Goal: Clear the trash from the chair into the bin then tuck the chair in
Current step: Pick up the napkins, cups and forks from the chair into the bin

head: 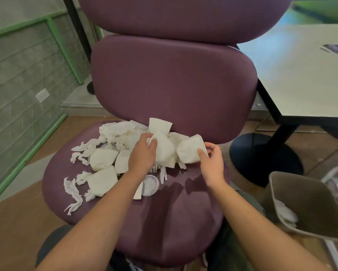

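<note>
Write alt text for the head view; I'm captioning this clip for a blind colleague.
A person's left hand and right hand each grip crumpled white paper trash on a purple chair. More napkins, a plastic fork and a round lid litter the seat; a grey bin stands at the right.

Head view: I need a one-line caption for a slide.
Both hands, left hand and right hand, gather crumpled white paper trash on a purple chair, grey bin alongside.
</note>
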Tool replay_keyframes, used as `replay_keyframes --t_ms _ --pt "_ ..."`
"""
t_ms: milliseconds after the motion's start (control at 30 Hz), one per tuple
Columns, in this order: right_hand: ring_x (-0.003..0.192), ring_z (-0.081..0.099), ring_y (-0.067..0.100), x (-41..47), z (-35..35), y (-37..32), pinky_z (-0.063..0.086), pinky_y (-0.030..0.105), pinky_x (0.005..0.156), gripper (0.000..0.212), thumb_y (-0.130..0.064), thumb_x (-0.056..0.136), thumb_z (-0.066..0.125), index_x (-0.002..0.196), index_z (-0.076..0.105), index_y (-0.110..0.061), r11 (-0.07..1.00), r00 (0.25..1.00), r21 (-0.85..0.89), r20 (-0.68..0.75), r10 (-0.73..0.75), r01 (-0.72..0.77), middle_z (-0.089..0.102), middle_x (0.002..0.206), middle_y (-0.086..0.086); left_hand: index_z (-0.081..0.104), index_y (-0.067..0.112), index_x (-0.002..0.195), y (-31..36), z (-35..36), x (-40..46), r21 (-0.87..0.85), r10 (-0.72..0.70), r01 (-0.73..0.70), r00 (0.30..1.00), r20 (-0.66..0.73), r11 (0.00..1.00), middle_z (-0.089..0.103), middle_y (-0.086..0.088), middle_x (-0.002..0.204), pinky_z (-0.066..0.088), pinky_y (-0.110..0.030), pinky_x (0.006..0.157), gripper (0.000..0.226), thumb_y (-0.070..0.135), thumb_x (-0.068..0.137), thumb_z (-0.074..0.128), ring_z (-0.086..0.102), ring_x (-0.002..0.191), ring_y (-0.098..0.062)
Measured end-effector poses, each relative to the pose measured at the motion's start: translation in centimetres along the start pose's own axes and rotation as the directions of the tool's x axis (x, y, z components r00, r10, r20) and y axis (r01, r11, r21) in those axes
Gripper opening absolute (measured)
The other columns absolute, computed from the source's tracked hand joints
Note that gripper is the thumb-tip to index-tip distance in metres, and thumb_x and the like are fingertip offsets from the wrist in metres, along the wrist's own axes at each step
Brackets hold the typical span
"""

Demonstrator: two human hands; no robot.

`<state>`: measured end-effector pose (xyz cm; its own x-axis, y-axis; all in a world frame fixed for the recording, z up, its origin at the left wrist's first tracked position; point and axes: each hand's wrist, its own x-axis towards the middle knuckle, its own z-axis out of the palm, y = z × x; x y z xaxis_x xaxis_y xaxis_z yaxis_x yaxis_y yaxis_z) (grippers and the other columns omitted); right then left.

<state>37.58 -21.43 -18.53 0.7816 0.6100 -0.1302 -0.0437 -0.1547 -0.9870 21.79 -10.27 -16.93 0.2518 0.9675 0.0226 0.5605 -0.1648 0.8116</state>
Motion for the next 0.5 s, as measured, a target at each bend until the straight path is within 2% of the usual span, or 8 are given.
replay_keyframes --t_ms 100,133,233,333,433,500 --pt "0.094 0.062 0.012 0.2 -2.7 0.0 0.055 0.037 0.082 0.024 -0.016 0.091 0.055 0.112 0.054 -0.026 1.0 0.998 0.011 -0.067 0.019 -0.018 0.061 0.101 -0.009 0.042 0.02 0.124 2.5 2.2 -0.9 -0.142 0.027 -0.01 0.993 0.117 0.99 0.05 0.001 0.1 0.057 -0.033 0.051 0.025 0.022 0.099 0.042 0.055 0.081 -0.012" --pt "0.095 0.062 0.014 0.2 -3.8 0.0 0.055 0.038 0.083 0.024 -0.014 0.091 0.055 0.112 0.054 -0.026 1.0 0.995 0.015 -0.098 0.013 -0.012 0.061 0.101 -0.008 0.038 0.019 0.121 3.4 3.2 -1.2 -0.193 0.034 -0.004 0.988 0.149 0.981 0.048 0.001 0.097 0.055 -0.032 0.049 0.022 0.017 0.099 0.041 0.054 0.079 -0.012" --pt "0.094 0.06 0.014 0.4 -7.8 -0.1 0.049 0.021 0.072 0.029 -0.01 0.091 0.056 0.119 0.053 -0.019 1.0 0.979 0.024 -0.202 0.002 0.003 0.06 0.103 -0.001 0.028 0.017 0.112 5.7 7.0 -2.3 -0.269 0.048 0.02 0.968 0.245 0.963 0.044 -0.003 0.102 0.05 -0.037 0.058 0.017 0.013 0.098 0.037 0.051 0.075 -0.018" --pt "0.096 0.06 0.015 0.6 -11.6 0.3 0.044 0.019 0.069 0.034 -0.01 0.091 0.06 0.123 0.053 -0.017 0.999 0.963 0.027 -0.268 0.026 -0.02 0.061 0.108 0.001 0.027 0.017 0.116 7.4 10.9 -3.5 -0.264 0.039 0.059 0.936 0.351 0.963 0.045 -0.008 0.109 0.045 -0.03 0.058 0.021 0.015 0.098 0.037 0.05 0.074 -0.019" --pt "0.099 0.06 0.017 0.5 -15.3 1.1 0.046 0.018 0.068 0.034 -0.011 0.09 0.063 0.122 0.053 -0.018 0.998 0.944 0.021 -0.324 0.056 -0.052 0.062 0.111 0.002 0.03 0.018 0.119 9.4 14.7 -5.1 -0.312 0.032 0.126 0.89 0.455 0.942 0.041 -0.01 0.127 0.055 -0.041 0.079 0.029 0.011 0.095 0.046 0.053 0.104 -0.024" --pt "0.102 0.061 0.02 0.5 -17.5 1.7 0.053 0.025 0.076 0.034 -0.011 0.09 0.064 0.121 0.053 -0.017 0.998 0.927 0.015 -0.367 0.069 -0.068 0.062 0.113 0.003 0.033 0.02 0.119 10.5 17.1 -6.2 -0.321 0.068 0.122 0.85 0.523 0.939 0.042 -0.008 0.13 0.054 -0.046 0.089 0.037 0.018 0.093 0.058 0.053 0.111 -0.022"
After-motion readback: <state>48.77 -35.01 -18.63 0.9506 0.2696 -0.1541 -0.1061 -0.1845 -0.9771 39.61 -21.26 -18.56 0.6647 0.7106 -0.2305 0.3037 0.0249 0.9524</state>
